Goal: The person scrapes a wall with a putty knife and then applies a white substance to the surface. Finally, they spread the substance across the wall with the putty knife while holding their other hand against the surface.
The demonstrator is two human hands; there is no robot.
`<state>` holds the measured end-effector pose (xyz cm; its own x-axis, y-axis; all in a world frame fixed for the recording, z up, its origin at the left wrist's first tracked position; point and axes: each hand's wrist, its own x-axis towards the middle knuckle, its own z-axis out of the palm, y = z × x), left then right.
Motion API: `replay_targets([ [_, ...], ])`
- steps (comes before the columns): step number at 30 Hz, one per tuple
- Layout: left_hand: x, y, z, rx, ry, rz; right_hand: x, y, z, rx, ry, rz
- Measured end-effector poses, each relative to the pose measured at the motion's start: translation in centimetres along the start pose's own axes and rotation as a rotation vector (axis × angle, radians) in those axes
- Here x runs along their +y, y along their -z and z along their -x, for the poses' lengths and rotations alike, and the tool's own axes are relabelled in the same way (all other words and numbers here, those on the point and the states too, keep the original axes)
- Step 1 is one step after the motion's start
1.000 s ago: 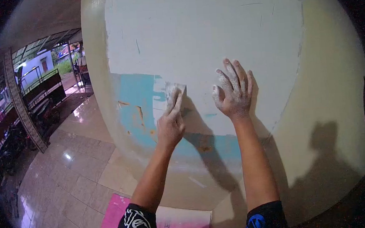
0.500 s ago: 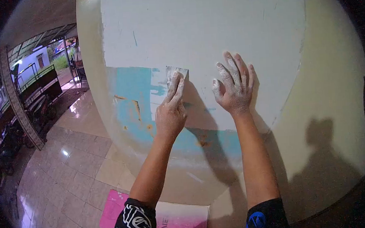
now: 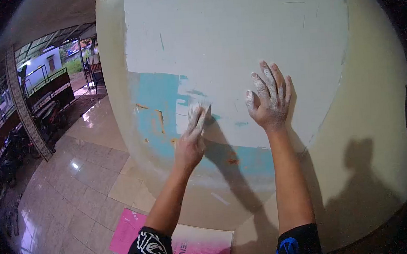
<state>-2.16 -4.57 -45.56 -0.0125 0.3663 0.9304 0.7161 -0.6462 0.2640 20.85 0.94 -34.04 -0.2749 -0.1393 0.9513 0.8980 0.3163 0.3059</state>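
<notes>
My left hand (image 3: 191, 144) is closed on a small flat putty scraper (image 3: 200, 100), its fingers laid along the blade and pressing it to the wall. The blade is blurred by motion and partly hidden under the fingers. Around it, white putty (image 3: 235, 36) lies in streaks over the edge of a turquoise patch (image 3: 155, 95). My right hand (image 3: 271, 105) rests on the white putty to the right, fingers spread, holding nothing. White powder coats the fingers of both hands.
Rusty brown marks (image 3: 161, 120) show on the turquoise patch. Cream wall (image 3: 351, 104) surrounds the coated area. Below lies a pink and white board (image 3: 205, 238) on the tiled floor (image 3: 76, 181). A post (image 3: 27, 110) and a metal gate (image 3: 52, 89) stand at left.
My left hand has drawn the scraper downward across the wall, and more turquoise streaks show above it. My right hand stays spread on the wall. The view has shifted slightly left.
</notes>
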Motion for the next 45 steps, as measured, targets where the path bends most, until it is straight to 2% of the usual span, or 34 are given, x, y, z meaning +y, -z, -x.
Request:
replay_targets([
  [3,-1.9,-0.5,4.7,-0.007,0.033,-0.037,-0.1,0.0,0.0,-0.019,-0.003,0.0],
  [4,-2.2,-0.6,4.5,0.058,-0.015,-0.088,-0.1,0.1,0.1,-0.02,0.001,0.015],
  [8,-1.6,0.9,1.6,0.019,0.063,-0.016,0.0,0.0,0.1,-0.008,0.011,0.018],
  [13,-2.6,0.9,3.7,0.016,0.009,-0.031,0.2,-0.3,0.1,0.002,0.025,0.012],
  [15,-2.6,1.2,3.6,-0.027,0.087,-0.016,0.2,-0.2,0.0,-0.008,0.017,0.022],
  [17,-2.5,1.5,3.2,-0.028,0.077,-0.036,0.1,0.0,0.1,-0.025,0.009,0.026],
  [21,-3.7,0.5,3.2,0.052,-0.036,-0.046,0.2,-0.1,-0.2,-0.013,0.03,0.066],
  [23,-3.0,1.0,2.8,-0.02,0.074,0.01,0.0,0.1,-0.1,-0.022,0.029,0.051],
  [27,-3.3,1.0,3.3,0.008,-0.004,-0.042,-0.2,0.1,0.1,-0.026,-0.002,0.065],
  [31,-3.6,1.5,2.3,-0.04,0.009,0.003,-0.4,-0.1,0.3,-0.032,-0.025,0.044],
  [36,-3.9,0.7,3.2,-0.025,0.013,-0.042,-0.4,0.0,0.4,-0.062,-0.027,0.079],
  [40,-3.5,1.1,1.3,-0.009,-0.011,0.049,-0.3,-0.2,0.6,-0.055,-0.038,0.08],
  [43,-3.6,1.2,2.6,-0.033,0.005,0.04,-0.1,0.0,0.8,-0.04,-0.036,0.069],
  [44,-3.1,1.4,3.4,-0.079,0.075,-0.02,0.0,-0.1,0.7,-0.043,-0.038,0.064],
  [45,-4.0,1.1,4.6,-0.077,0.032,0.032,0.2,-0.3,0.7,-0.045,-0.036,0.058],
])
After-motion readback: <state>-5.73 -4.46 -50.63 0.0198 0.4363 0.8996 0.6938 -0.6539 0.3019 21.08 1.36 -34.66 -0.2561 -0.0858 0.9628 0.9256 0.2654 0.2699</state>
